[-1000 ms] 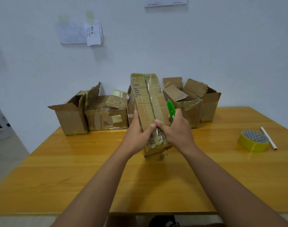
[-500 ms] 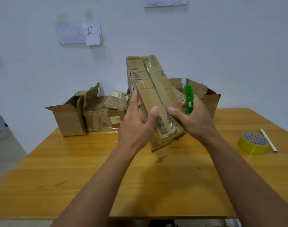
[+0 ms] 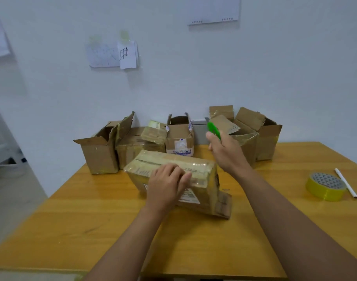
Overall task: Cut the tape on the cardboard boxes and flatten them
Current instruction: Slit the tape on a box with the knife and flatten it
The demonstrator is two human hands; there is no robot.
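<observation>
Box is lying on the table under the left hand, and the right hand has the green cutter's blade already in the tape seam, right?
Not quite. In the head view the right hand holds the green cutter raised above the taped box, clear of the seam. The left hand does rest on the box.

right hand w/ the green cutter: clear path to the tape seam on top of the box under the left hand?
Probably yes. The right hand holds the green cutter raised above the taped box, nothing between. The left hand presses on the top's near part; the seam beyond it stays exposed.
</observation>
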